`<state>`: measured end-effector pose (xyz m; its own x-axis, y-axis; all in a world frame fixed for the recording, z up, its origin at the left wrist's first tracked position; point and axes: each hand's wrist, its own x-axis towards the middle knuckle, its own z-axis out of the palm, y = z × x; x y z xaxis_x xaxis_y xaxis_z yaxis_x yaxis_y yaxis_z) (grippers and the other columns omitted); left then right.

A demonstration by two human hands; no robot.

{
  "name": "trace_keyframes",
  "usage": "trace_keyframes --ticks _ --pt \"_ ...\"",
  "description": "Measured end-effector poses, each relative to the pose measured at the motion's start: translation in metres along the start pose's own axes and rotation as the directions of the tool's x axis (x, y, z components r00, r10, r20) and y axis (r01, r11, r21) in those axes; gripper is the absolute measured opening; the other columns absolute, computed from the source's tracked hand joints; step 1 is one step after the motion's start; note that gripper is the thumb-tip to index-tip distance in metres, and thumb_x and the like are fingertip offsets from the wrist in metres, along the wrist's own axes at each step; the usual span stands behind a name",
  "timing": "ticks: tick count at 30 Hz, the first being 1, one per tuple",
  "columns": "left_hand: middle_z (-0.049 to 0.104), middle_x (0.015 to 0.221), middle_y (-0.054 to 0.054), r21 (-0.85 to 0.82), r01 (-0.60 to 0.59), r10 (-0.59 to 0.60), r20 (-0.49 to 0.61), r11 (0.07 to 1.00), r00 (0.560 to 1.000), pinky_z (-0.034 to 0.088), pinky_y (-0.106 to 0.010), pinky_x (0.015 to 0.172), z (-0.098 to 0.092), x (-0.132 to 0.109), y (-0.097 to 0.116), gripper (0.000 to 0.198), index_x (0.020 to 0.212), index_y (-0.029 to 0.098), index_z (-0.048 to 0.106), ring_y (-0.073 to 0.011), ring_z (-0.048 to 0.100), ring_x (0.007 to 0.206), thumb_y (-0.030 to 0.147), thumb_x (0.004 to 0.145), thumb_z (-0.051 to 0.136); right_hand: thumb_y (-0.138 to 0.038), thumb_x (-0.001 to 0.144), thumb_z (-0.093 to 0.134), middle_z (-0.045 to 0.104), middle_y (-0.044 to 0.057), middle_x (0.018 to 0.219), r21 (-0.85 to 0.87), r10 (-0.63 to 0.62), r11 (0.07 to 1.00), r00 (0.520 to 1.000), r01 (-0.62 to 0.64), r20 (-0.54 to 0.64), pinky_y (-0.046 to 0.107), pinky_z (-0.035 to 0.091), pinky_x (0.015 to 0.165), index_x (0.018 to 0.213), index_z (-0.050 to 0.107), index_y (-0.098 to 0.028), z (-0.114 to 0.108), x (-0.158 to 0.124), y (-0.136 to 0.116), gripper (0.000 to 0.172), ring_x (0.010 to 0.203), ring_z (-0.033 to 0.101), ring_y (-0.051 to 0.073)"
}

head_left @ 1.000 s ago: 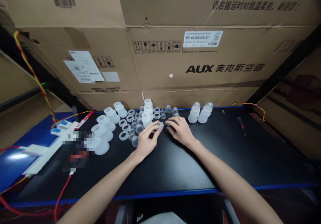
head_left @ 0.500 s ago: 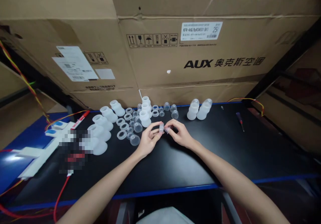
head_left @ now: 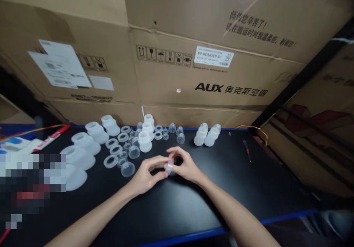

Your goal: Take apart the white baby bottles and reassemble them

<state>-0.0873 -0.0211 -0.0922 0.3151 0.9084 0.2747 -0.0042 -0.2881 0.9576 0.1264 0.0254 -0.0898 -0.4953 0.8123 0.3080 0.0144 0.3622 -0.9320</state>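
Note:
My left hand point(head_left: 145, 175) and my right hand point(head_left: 186, 166) meet above the black table point(head_left: 235, 180), fingers pinched together on a small clear plastic cap point(head_left: 169, 166) held between them. Whether a second small piece is pressed into it, I cannot tell. Just beyond the hands lie several clear rings and small domed caps point(head_left: 127, 169). Two stacked white silicone funnels point(head_left: 145, 140) stand behind those. Larger white silicone funnels point(head_left: 83, 142) line up to the left.
Two assembled white pieces point(head_left: 207, 135) stand at the back right. A small screwdriver point(head_left: 246, 150) lies further right, near a yellow-red wire point(head_left: 250, 127). Big AUX cardboard boxes point(head_left: 193, 73) wall off the back. A red pen point(head_left: 52, 136) and a blurred patch sit left.
Both hands lifted small clear parts off the table, drew back toward me and brought them together. The view swung down and to the right.

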Motion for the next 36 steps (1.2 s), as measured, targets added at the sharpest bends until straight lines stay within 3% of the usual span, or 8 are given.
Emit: trace_keyframes --ticks 9,17,19,22,25,28,33,36 --pt "0.081 0.096 -0.008 0.213 -0.184 0.197 -0.044 0.960 0.979 0.067 -0.033 0.076 0.005 -0.001 -0.002 0.042 0.119 0.027 0.086 -0.0221 0.078 0.084 0.038 0.080 0.096 -0.043 0.083 0.092 0.065 0.000 0.097 0.203 0.093 0.972 0.985 -0.122 0.145 0.028 0.048 0.079 0.130 0.071 -0.021 0.006 0.002 0.006 0.056 0.083 0.060 0.014" --pt "0.081 0.116 -0.012 0.321 -0.309 0.360 -0.113 0.895 0.926 0.069 -0.038 0.092 0.009 0.001 0.013 0.048 0.133 0.021 0.076 -0.0247 0.081 0.102 0.032 0.088 0.089 -0.048 0.087 0.089 0.071 0.002 0.102 0.183 0.070 0.980 0.996 -0.081 0.063 0.030 0.050 0.082 0.129 0.071 -0.021 0.006 0.004 -0.004 0.053 0.086 0.063 0.016" --pt "0.080 0.117 -0.012 0.382 -0.317 0.426 -0.246 0.868 0.871 0.068 -0.039 0.093 -0.001 0.004 0.017 0.045 0.128 0.019 0.073 -0.0251 0.081 0.104 0.031 0.087 0.090 -0.051 0.092 0.083 0.072 0.003 0.100 0.125 0.062 0.990 0.998 -0.062 0.008 0.030 0.051 0.081 0.126 0.072 -0.020 0.004 0.005 -0.005 0.046 0.085 0.063 0.016" --pt "0.077 0.116 -0.011 0.552 -0.283 0.561 -0.435 0.784 0.704 0.065 -0.042 0.097 -0.030 0.014 0.023 0.031 0.114 0.018 0.072 -0.0258 0.077 0.110 0.030 0.089 0.085 -0.050 0.100 0.071 0.070 0.003 0.092 -0.036 0.040 0.998 0.996 -0.043 -0.077 0.030 0.049 0.076 0.120 0.074 -0.019 -0.004 0.007 -0.002 0.037 0.079 0.060 0.016" --pt "0.073 0.121 -0.012 0.724 -0.167 0.647 -0.457 0.669 0.611 0.060 -0.047 0.105 -0.063 0.026 0.029 0.034 0.122 0.018 0.074 -0.0271 0.071 0.117 0.034 0.093 0.080 -0.047 0.102 0.067 0.069 0.003 0.089 -0.145 0.015 0.989 0.995 -0.030 -0.102 0.030 0.048 0.073 0.117 0.074 -0.018 -0.010 0.008 0.006 0.033 0.076 0.060 0.016" --pt "0.071 0.127 -0.014 0.767 -0.089 0.614 -0.432 0.636 0.661 0.057 -0.048 0.108 -0.083 0.033 0.032 0.043 0.134 0.018 0.071 -0.0273 0.069 0.119 0.037 0.096 0.075 -0.043 0.103 0.064 0.071 0.003 0.090 -0.206 -0.002 0.979 0.998 -0.011 -0.061 0.029 0.048 0.072 0.117 0.074 -0.018 -0.009 0.009 0.015 0.031 0.075 0.060 0.016" --pt "0.077 0.120 -0.011 0.668 -0.090 0.472 -0.418 0.739 0.776 0.061 -0.046 0.106 -0.086 0.040 0.026 0.071 0.153 0.017 0.056 -0.0253 0.075 0.111 0.038 0.090 0.081 -0.037 0.103 0.063 0.074 0.005 0.096 -0.300 -0.043 0.953 0.999 0.042 0.003 0.030 0.049 0.076 0.118 0.075 -0.020 -0.003 0.009 0.021 0.025 0.081 0.065 0.017" --pt "0.078 0.114 -0.009 0.688 -0.058 0.447 -0.402 0.723 0.800 0.064 -0.044 0.100 -0.083 0.043 0.022 0.048 0.133 0.018 0.070 -0.0249 0.076 0.104 0.038 0.090 0.081 -0.035 0.103 0.063 0.074 0.005 0.096 -0.309 -0.045 0.950 0.999 0.044 0.004 0.030 0.049 0.076 0.119 0.074 -0.020 -0.003 0.009 0.021 0.024 0.081 0.065 0.017"
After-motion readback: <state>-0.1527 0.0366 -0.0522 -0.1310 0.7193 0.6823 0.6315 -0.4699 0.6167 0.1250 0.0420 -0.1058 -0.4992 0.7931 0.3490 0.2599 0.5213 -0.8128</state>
